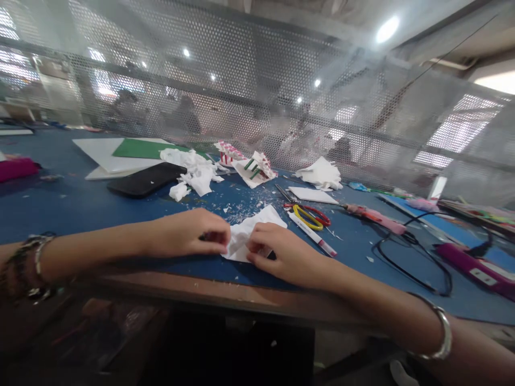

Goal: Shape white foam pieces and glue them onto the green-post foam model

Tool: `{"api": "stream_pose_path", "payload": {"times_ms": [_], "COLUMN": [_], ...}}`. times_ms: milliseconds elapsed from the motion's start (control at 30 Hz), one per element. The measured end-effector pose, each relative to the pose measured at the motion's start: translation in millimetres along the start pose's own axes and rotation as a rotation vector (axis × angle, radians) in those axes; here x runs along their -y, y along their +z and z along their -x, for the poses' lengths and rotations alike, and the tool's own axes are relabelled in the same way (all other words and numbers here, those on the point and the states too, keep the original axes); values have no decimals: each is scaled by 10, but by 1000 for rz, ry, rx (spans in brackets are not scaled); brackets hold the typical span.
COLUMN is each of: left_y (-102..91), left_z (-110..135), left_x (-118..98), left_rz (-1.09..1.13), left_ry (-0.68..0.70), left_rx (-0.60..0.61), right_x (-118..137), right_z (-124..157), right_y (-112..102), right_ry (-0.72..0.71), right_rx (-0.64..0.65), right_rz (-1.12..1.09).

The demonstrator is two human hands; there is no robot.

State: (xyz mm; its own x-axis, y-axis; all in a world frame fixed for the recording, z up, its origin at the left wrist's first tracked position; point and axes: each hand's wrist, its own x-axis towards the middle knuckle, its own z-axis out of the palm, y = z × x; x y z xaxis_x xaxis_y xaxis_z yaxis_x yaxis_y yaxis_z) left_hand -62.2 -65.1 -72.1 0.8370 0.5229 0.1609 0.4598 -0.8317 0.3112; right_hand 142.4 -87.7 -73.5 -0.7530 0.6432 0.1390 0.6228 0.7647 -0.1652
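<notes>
A crumpled sheet of white paper (pixel 265 217) lies near the front edge of the blue table, between my two hands. My left hand (pixel 197 233) pinches the paper's left edge, thumb and fingers together. With curled fingers my right hand (pixel 277 249) grips its right part; the fingertips press on the sheet. Just beyond are scissors with yellow and red handles (pixel 308 217) and a white marker (pixel 311 233). Small white scraps are strewn behind the paper.
Behind my left hand lie a black phone-like slab (pixel 148 179), white crumpled tissue (pixel 197 169) and a green sheet (pixel 140 149). Small paper models (pixel 257 167) stand mid-table. To the right are a pink glue gun (pixel 378 217), its black cord and a purple power strip (pixel 475 268).
</notes>
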Motion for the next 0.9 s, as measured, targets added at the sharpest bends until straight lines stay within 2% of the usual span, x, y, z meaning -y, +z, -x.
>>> {"api": "stream_pose_path", "payload": {"times_ms": [67, 133, 300, 400, 467, 700, 800, 900], "left_y": [-25, -23, 83, 141, 159, 166, 170, 163], "left_z": [-15, -28, -74, -88, -75, 33, 28, 6], "left_x": [45, 33, -158, -199, -175, -159, -180, -167], "left_rz": [-20, -17, -19, -82, -155, -546, -533, -437], "left_ry": [-60, -83, -68, -53, 6, 192, 227, 207], "left_rx": [-189, -269, -51, -60, -58, -78, -117, -95], "right_x": [0, -2, 9, 21, 22, 13, 34, 54], "right_z": [-2, -5, -4, 2, 10, 57, 67, 62], "right_y": [0, 5, 10, 2, -4, -5, 10, 11], "right_ry": [20, 32, 47, 69, 68, 35, -4, -6], "right_rx": [1, -8, -25, -31, -38, -90, -100, -66], "right_rz": [-9, -18, -2, 11, 5, -17, -85, -113]}}
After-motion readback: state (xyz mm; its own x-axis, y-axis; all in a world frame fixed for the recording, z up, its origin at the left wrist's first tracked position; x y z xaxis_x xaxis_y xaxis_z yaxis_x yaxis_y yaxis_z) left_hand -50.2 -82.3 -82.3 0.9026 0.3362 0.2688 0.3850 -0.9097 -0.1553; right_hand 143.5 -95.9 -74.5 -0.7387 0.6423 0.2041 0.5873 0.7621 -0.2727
